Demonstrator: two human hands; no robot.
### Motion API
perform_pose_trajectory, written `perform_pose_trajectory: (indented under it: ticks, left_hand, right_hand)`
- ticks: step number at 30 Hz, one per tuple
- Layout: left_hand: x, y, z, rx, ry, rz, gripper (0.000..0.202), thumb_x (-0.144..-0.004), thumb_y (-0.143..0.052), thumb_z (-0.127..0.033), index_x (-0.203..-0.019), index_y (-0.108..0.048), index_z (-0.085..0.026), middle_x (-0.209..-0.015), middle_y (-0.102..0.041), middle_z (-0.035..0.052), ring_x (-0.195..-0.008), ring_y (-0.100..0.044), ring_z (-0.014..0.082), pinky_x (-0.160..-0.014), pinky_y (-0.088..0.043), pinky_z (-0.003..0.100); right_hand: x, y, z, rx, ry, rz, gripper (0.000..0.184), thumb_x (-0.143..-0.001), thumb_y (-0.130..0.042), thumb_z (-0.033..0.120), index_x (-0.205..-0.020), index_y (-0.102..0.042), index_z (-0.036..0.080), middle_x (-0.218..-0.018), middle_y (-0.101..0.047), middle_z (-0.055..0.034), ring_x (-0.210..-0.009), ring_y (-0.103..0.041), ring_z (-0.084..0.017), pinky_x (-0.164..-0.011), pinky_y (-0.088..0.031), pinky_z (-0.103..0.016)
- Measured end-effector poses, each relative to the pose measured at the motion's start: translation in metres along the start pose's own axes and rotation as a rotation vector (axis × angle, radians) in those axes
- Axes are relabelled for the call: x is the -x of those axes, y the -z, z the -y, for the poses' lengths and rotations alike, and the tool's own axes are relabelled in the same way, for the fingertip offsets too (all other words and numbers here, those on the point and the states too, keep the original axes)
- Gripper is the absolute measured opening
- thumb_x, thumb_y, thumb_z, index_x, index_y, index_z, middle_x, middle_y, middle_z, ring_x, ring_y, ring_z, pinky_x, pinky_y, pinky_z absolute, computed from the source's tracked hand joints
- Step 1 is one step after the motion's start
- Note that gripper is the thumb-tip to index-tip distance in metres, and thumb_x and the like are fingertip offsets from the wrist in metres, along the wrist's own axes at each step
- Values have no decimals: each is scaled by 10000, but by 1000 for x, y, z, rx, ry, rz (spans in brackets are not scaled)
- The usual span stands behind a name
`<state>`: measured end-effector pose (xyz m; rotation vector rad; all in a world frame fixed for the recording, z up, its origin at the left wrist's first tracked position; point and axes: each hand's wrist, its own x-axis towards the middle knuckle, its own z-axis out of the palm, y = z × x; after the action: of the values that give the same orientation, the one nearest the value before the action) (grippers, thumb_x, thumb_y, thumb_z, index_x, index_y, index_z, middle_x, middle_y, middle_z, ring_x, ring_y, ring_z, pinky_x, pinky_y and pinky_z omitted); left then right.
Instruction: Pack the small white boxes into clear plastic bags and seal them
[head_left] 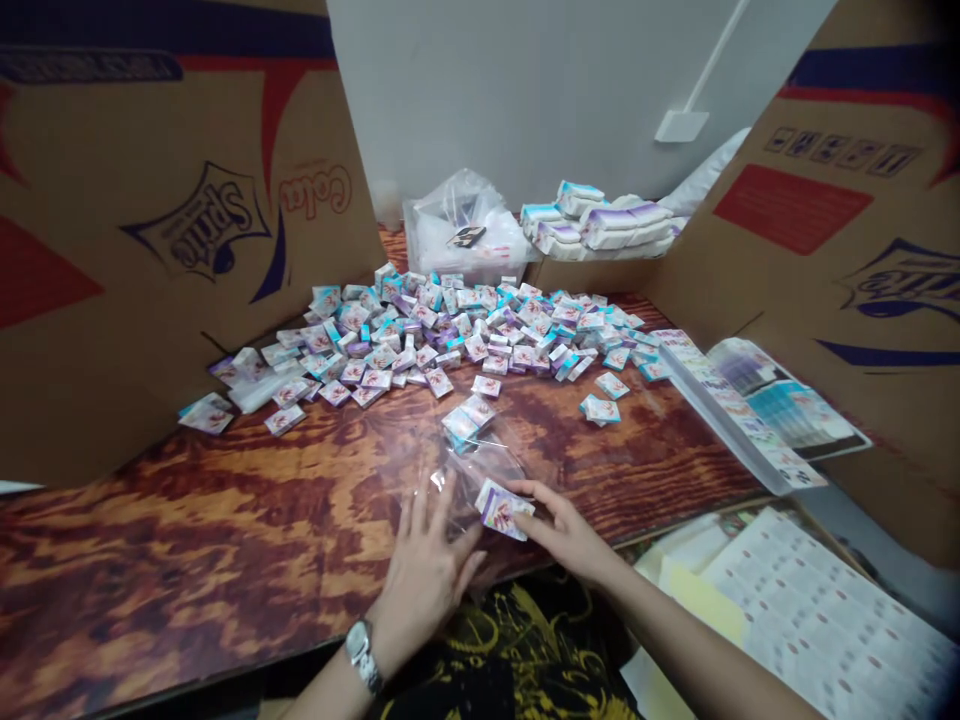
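My left hand [429, 565], with a metal wristwatch [361, 655] on its wrist, lies spread on a clear plastic bag [484, 470] on the table. My right hand [564, 532] pinches a small white and purple packet [502, 510] at the bag's near end. A few similar packets [461, 422] sit on or inside the far part of the bag, though the film makes this hard to judge. Behind them spreads a large loose pile of small packets [442, 335].
Cardboard sheets printed with Sprite branding [187, 220] wall the wood-grain table [187, 520] on both sides. At the back stand a plastic bag of white items [461, 230] and stacked packs [596, 222]. Printed sheets [817, 610] lie below the right table edge; a long strip of packets [735, 410] lies at right.
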<state>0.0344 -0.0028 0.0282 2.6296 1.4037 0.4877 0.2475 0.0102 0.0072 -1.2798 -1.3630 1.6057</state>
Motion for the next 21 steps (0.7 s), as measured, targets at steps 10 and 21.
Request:
perform_pose_trajectory:
  ticks: [10, 21]
  left_hand:
    - [8, -26, 4, -214, 91, -33, 443, -882, -429, -218, -1295, -457, -62, -1408, -381, 216, -1334, -276, 358, -979, -370, 542]
    - [9, -28, -3, -250, 49, -124, 568, -815, -406, -93, -1378, -341, -66, -1413, -402, 159, -1272, -370, 304, -958, -381, 429]
  right_hand:
    - [-7, -10, -12, 597, 168, -251, 354, -846, -526, 364, -1178, -541, 242, -1155, -523, -90, -1091, -514, -247, -954, -415, -406]
    - [-74, -69, -26, 320, 78, -422, 353, -807, -536, 421, -1095, -558, 217, -1037, -545, -83, -741, -567, -178, -726, -510, -354]
